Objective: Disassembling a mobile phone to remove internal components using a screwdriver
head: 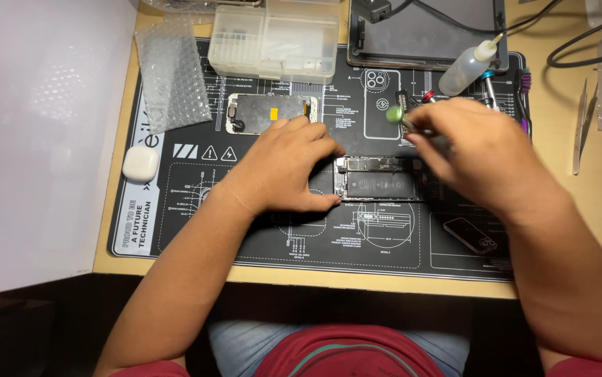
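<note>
A pale wooden table (594, 209) fills most of the frame, and a large white sheet (35, 139) covers its left side; a black repair mat (196, 230) printed with white diagrams lies across the middle. At the upper centre a dark flat tray (427, 35) sits at the mat's top edge, with black cables (580, 42) running off to the upper right; just left of it stands a clear plastic parts box (276, 38), and further left a piece of bubble wrap (172, 77) overlaps the mat's corner. The person's left hand (283, 167), left of centre, rests flat on the mat with its fingers (315, 202) closed against the left end of an opened phone (378, 180), which lies in the middle of the mat with its insides showing; above that hand lies a detached screen panel (266, 112), partly hidden by the knuckles. The right hand (479, 150), right of centre, covers the phone's right end; its fingers (427, 126) are pinched round a green-capped screwdriver (397, 115), blurred. A squeeze bottle (465, 66) leans at the upper right, beside other screwdrivers (524, 87); tweezers (579, 132) lie on the bare table at the right edge; a small white case (140, 162) sits at the mat's left border; a small dark phone (470, 234) lies at the lower right.
</note>
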